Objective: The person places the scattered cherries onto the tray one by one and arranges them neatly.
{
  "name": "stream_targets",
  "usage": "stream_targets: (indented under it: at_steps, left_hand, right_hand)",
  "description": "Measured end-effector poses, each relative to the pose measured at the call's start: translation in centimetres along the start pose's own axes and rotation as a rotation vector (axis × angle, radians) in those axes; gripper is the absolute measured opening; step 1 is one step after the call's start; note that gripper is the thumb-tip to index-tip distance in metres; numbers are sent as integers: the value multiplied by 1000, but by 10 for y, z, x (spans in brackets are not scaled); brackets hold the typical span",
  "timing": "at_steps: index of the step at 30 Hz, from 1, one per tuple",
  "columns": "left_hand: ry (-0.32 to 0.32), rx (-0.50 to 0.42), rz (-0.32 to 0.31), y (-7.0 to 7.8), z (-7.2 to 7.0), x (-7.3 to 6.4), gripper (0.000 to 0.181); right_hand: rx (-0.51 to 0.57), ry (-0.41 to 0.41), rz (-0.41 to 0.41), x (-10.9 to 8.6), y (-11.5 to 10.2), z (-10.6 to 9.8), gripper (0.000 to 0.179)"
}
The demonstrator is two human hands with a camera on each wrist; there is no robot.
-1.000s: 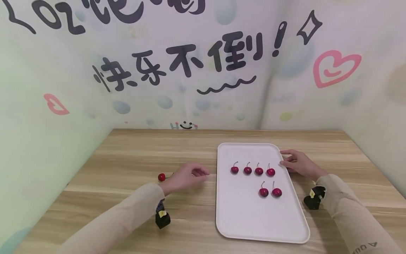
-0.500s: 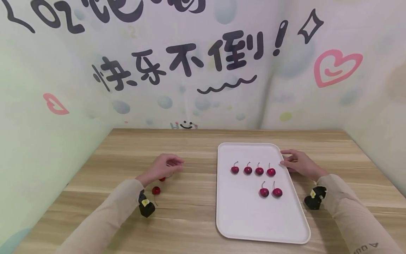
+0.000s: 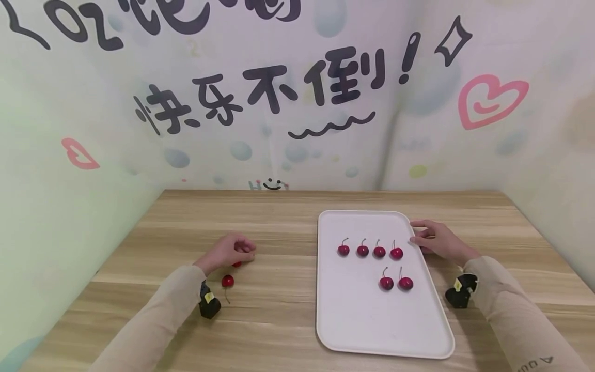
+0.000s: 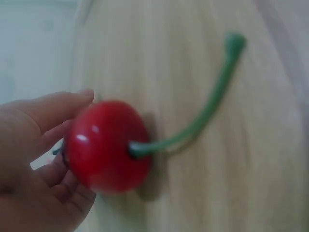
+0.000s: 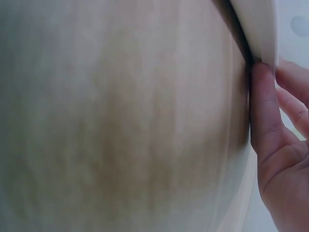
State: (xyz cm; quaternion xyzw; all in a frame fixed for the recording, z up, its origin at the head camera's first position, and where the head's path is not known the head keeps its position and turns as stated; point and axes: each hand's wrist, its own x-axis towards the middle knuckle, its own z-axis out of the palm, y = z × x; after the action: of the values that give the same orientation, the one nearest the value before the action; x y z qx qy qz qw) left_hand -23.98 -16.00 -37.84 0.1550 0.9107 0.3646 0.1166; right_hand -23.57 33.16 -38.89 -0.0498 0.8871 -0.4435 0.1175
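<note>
My left hand [image 3: 229,251] is low over the table, fingers bent, above a red cherry [image 3: 237,264] that it partly covers. Closer to me lies another cherry [image 3: 228,280], its stem toward me. In the left wrist view a red cherry [image 4: 108,147] with a green stem fills the foreground and hides the fingertips, so I cannot tell whether they pinch anything. My right hand [image 3: 439,240] touches the right rim of a white tray [image 3: 367,330] with thumb and fingertips. On the tray stands a far row of several cherries [image 3: 362,251], with two more cherries [image 3: 386,283] nearer.
The wooden table [image 3: 279,217] meets a printed wall sheet [image 3: 297,150] at the back. A black wrist camera [image 3: 210,304] hangs under the left sleeve, and another wrist camera [image 3: 459,292] under the right.
My left hand has gone left from beside the tray to the loose cherries and come down over the farther one, its fingers drawing closer together. The right hand stays at the rim.
</note>
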Motion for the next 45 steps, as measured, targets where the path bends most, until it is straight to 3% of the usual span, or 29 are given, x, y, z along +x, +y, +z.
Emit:
stream_targets:
  at_steps: [11,19,29,39,45]
  left_hand:
    - [-22,-6,22,-7,3,1,15]
    - [2,0,43,-7,6,0,9]
    - [47,-30,-56,-3,8,-2,10]
    - [26,-107,-34,0,9,-1,13]
    - [40,-84,-27,6,11,-1,15]
  right_hand:
    - [-11,-1,-12,1,5,-2,58]
    - [-25,2,-11,-1,5,-1,58]
    - [-33,6,-14,-1,5,-1,57]
    - [-16,1,-16,0,3,-1,58]
    - [-24,2,-11,0,3,-1,59]
